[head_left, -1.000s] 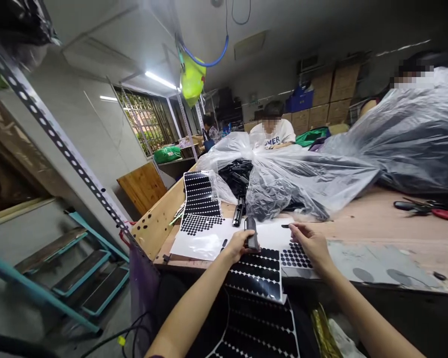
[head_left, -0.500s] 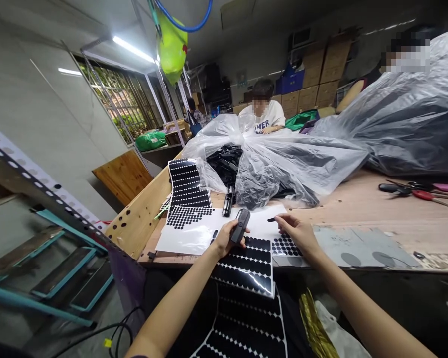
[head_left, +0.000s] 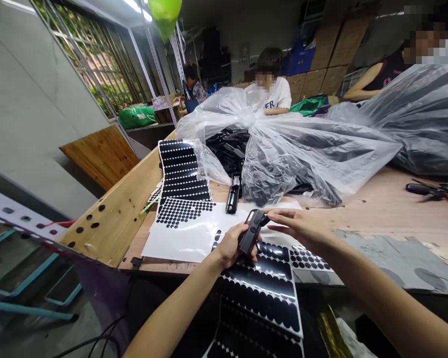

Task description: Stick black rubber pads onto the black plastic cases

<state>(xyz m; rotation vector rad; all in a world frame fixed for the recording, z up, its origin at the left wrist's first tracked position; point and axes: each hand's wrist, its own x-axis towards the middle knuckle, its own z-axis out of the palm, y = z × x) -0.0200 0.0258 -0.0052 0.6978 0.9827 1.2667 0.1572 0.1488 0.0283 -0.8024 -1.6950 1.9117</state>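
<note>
My left hand [head_left: 228, 247] is wrapped round a small black plastic housing [head_left: 251, 233] with a pale strip on its upper face, tilted over the bench's front edge. My right hand [head_left: 300, 226] pinches a small black oval sticker [head_left: 265, 219] against the housing's upper right end; the fingertips partly hide it. Under both hands lies a sheet of black scalloped stickers [head_left: 263, 291] that hangs down over the edge. Round black dots [head_left: 309, 258] on a backing sheet show below my right wrist. A similar black housing [head_left: 233, 194] lies just beyond my left hand.
A clear plastic bag [head_left: 276, 164] full of black parts [head_left: 227, 149] stands at the back. White backing paper [head_left: 186, 243] and another sticker sheet [head_left: 179, 171] lie left, beside a wooden side board [head_left: 108, 219]. Pliers-like tools [head_left: 429, 190] lie right. Other people sit beyond the bags.
My right hand has moved left with the black sticker, bringing it to the housing in my left hand. The camera view has tilted down and shifted a little.
</note>
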